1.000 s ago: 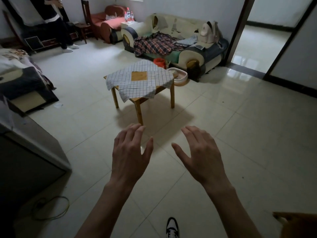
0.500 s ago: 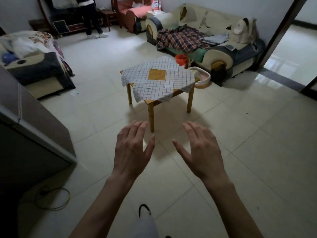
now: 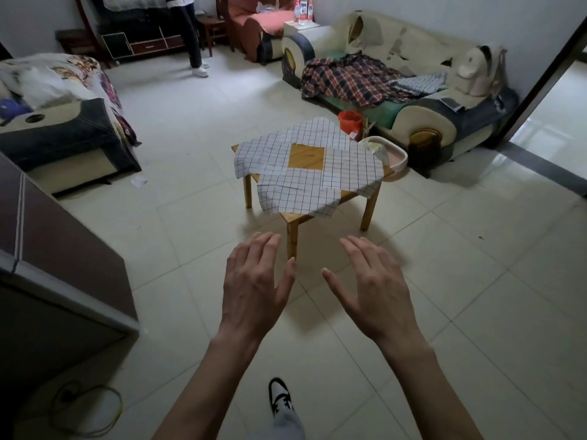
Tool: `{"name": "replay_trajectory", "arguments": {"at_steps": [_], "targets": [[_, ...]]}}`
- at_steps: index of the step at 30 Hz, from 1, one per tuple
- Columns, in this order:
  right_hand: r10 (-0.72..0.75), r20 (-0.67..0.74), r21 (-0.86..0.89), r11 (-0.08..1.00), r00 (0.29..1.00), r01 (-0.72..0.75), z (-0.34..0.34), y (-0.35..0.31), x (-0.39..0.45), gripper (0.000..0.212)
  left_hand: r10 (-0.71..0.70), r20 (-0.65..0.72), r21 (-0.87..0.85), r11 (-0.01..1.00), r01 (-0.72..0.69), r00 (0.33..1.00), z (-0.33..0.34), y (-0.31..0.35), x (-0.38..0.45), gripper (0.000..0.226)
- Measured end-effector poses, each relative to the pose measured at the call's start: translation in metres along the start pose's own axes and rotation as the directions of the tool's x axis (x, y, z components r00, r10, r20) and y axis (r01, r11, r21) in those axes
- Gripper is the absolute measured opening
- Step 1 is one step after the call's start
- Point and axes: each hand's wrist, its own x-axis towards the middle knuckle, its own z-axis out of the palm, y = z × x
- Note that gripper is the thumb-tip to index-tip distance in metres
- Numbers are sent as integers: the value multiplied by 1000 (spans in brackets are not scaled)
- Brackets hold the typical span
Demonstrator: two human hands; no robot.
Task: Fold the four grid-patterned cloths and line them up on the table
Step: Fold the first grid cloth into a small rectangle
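Left hand [image 3: 254,281]: palm down, fingers spread, nothing held. Extended forward above the tiled floor [image 3: 444,296], short of the table.

Right hand [image 3: 370,287]: palm down, fingers spread, nothing held. Level with the left hand, a clear gap between the two thumbs.

Wooden table [image 3: 307,157]: low, square, ahead of both hands in the centre of the room. One near leg visible just beyond the left fingertips in the view. Bare wood exposed at the middle of the top.

Grid-patterned cloths [image 3: 305,188]: four, unfolded, laid flat around the bare centre of the tabletop, overlapping at the corners. Edges draped over the table sides; the nearest cloth hanging furthest over the front corner. No contact with either hand.

Surroundings: cream sofa [image 3: 413,100] behind the table with a plaid blanket [image 3: 349,81] and a pale bag [image 3: 476,71] on it. Orange bucket [image 3: 349,119] and shallow basin [image 3: 394,154] on the floor between table and sofa. Dark cabinet [image 3: 63,265] at left. Standing person's legs [image 3: 193,39] at the far wall. Wearer's shoe [image 3: 279,398] at the bottom edge, between the forearms.
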Motion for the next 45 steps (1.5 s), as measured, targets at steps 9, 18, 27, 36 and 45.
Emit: {"name": "replay_trajectory", "arguments": {"at_steps": [9, 18, 27, 36, 45], "targets": [[26, -50, 26, 999, 998, -24, 39, -13, 110, 74, 1, -9, -25, 1000, -2, 1000, 34, -54, 103, 54], [34, -56, 6, 999, 998, -34, 64, 7, 187, 70, -7, 42, -47, 999, 9, 999, 76, -77, 174, 55], [62, -29, 27, 998, 998, -62, 104, 43, 290, 74, 11, 75, -36, 999, -8, 997, 141, -101, 267, 53], [82, 27, 93, 992, 996, -85, 150, 83, 392, 72, 30, 127, -5, 1000, -30, 991, 204, -118, 368, 51], [40, 96, 94, 994, 995, -49, 189, 125, 481, 71, 24, 176, 34, 999, -31, 984, 258, -138, 438, 51]]}}
